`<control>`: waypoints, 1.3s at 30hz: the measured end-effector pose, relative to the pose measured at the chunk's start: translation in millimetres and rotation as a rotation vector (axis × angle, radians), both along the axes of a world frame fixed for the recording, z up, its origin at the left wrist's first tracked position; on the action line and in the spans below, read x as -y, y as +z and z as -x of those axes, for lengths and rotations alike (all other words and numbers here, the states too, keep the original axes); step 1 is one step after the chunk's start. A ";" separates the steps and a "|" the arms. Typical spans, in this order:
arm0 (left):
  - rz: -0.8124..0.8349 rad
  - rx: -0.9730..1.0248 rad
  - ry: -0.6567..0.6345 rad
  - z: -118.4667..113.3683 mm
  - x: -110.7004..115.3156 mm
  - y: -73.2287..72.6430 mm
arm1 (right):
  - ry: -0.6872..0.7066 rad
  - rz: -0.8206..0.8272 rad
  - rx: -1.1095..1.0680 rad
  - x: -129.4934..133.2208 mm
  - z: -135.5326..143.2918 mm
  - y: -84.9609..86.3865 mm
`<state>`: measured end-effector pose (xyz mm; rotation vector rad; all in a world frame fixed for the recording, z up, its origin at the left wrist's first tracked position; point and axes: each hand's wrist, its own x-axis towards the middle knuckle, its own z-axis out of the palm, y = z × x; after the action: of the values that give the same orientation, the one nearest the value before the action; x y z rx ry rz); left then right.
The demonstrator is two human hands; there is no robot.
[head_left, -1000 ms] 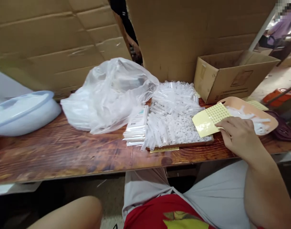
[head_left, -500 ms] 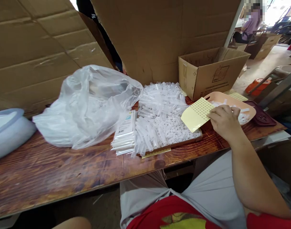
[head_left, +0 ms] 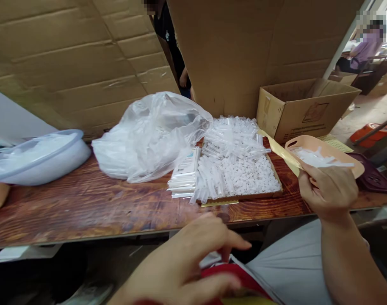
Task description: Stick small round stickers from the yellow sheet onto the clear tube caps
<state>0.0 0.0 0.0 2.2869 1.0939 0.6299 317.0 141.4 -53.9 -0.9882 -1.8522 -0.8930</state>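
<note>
My right hand (head_left: 331,190) pinches the near corner of a yellow sticker sheet (head_left: 280,153), seen almost edge-on. The sheet hangs between a shallow cardboard tray (head_left: 277,192) and an orange-beige basket (head_left: 358,163) holding white strips. Small clear and white plastic pieces (head_left: 244,173) are heaped in the tray. My left hand (head_left: 196,254), somewhat blurred, is in front of the table edge over my lap, fingers apart with nothing in them. A stack of flat printed packets (head_left: 185,171) lies left of the tray.
A bulging clear plastic bag (head_left: 139,140) and a pale blue basin (head_left: 37,156) stand to the left on the wooden table (head_left: 95,212). An open cardboard box (head_left: 308,114) is behind the basket. Large cardboard panels (head_left: 231,55) rise at the back. People are visible beyond.
My left hand has come into view from below. The yellow sheet has turned from facing me to nearly edge-on in my right hand. The view has shifted left.
</note>
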 end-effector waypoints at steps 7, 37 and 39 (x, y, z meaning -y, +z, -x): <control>0.063 -0.002 -0.086 -11.0 -18.6 -8.7 | -0.271 0.217 0.055 5.7 22.6 -4.9; 0.481 0.798 0.193 -28.8 -47.4 -69.4 | -0.075 0.153 0.069 -1.5 54.1 -19.3; 0.587 0.926 0.297 -51.2 -60.1 -64.5 | 0.057 0.035 0.130 12.4 63.0 -13.9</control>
<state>51.2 60.1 -64.5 1.1141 0.9492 1.1387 254.0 129.0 -67.8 -0.9126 -2.0012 -0.9113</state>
